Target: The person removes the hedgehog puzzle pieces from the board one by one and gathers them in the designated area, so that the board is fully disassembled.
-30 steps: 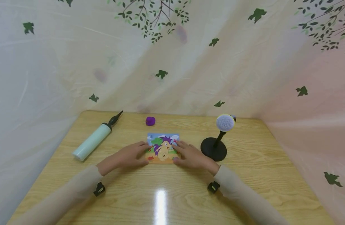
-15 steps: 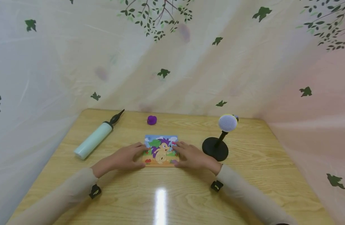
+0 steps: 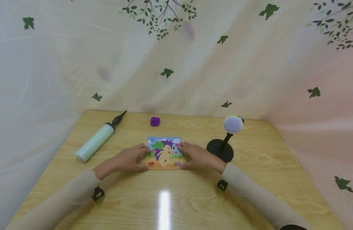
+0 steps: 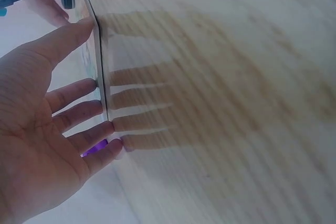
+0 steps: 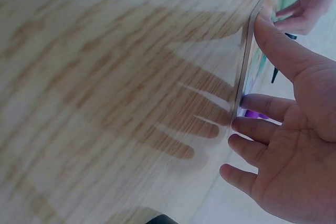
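Note:
A thin flat picture board [image 3: 165,154] with a cartoon hedgehog on it lies on the table between both hands. In the head view my left hand [image 3: 129,159] is at its left edge, and my right hand [image 3: 200,157] is at its right edge. Fairly straight, spread fingers [image 4: 79,117] of the left hand have their tips along the board's side, with the thumb at the near corner. The right wrist view has the right hand's fingers [image 5: 261,129] extended toward the opposite edge, its thumb touching near the front corner.
A mint-green hand pump [image 3: 96,142] with a black nozzle lies at the left. Behind the board sits a small purple object [image 3: 155,121]. A microphone [image 3: 233,124] on a round black stand [image 3: 213,147] rises close to the right hand. A printed cloth [image 3: 130,64] hangs behind the table.
Both hands and the picture board have shifted slightly left and toward me, mostly in the first half second. The head view has tilted a little. Other objects keep their places.

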`<act>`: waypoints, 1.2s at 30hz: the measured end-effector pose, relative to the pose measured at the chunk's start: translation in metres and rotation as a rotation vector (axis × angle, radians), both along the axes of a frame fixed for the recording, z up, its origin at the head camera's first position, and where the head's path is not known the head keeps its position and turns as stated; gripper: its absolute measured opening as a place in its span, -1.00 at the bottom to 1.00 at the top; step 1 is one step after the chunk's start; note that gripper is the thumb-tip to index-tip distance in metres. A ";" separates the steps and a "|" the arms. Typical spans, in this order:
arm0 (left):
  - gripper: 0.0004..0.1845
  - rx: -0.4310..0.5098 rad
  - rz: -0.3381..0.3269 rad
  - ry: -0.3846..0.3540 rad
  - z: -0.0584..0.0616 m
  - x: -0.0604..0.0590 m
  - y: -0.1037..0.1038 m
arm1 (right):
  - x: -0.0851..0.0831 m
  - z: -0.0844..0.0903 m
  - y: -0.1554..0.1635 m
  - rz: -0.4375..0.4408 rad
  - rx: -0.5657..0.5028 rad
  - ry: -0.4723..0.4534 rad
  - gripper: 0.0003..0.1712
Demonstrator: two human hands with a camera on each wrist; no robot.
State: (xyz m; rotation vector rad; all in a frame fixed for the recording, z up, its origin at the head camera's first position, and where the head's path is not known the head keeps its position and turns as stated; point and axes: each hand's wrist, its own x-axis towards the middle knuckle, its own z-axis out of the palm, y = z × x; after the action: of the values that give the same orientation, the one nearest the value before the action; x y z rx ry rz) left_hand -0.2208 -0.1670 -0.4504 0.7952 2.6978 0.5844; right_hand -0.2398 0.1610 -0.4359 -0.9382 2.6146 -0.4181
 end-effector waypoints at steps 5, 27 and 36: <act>-0.34 -0.004 0.010 0.001 0.005 -0.008 0.003 | -0.004 -0.001 -0.002 0.025 0.033 0.046 -0.02; -0.38 0.045 0.033 -0.003 0.010 -0.065 0.025 | -0.007 -0.001 -0.007 0.056 0.087 0.103 -0.01; -0.42 0.020 0.019 0.010 0.013 -0.070 0.031 | -0.007 0.003 -0.006 0.047 0.063 0.103 -0.01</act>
State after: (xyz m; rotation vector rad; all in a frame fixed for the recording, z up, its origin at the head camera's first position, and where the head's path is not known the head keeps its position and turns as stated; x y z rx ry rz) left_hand -0.2910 -0.1360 -0.4371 0.7808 2.7149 0.6149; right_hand -0.2468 0.1552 -0.4332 -1.0231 2.6742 -0.2807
